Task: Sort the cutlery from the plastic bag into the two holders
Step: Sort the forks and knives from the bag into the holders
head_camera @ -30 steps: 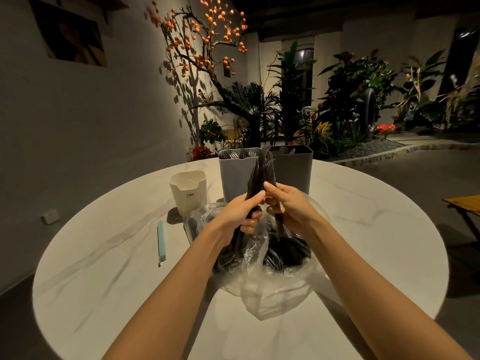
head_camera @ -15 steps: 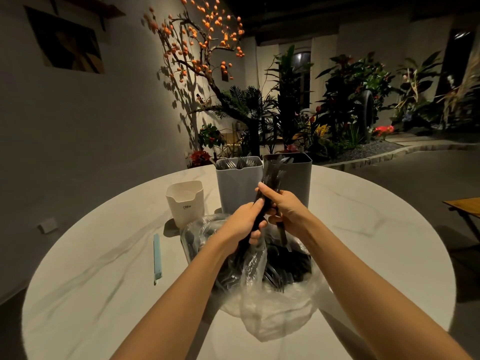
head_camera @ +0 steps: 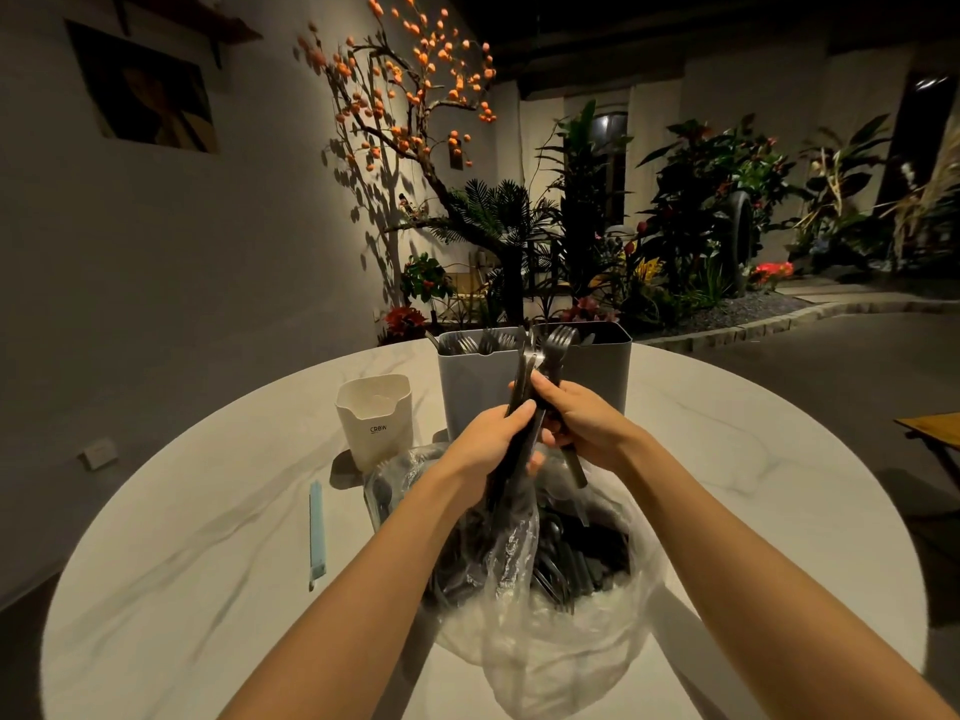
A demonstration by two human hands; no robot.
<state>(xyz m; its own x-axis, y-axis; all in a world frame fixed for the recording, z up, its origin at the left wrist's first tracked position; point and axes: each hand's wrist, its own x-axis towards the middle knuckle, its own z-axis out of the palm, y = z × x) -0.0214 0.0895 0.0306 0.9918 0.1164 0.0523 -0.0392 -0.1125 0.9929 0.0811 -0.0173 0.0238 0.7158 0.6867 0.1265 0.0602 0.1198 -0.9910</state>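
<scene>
Above the crinkled clear plastic bag (head_camera: 545,631) of dark cutlery, the left hand (head_camera: 488,444) clamps a bundle of slim dark metal utensils (head_camera: 519,433); the right hand (head_camera: 587,423) pinches a fork (head_camera: 558,350) before the two grey rectangular holders (head_camera: 470,387). Stiff, slick and clattery, they are probably best gripped mid-handle

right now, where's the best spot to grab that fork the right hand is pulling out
Probably the handle, near its middle, from the right side. The fork stands nearly upright, tines up, and the right hand already pinches it there. The left hand grips the remaining bundle on its left.
</scene>
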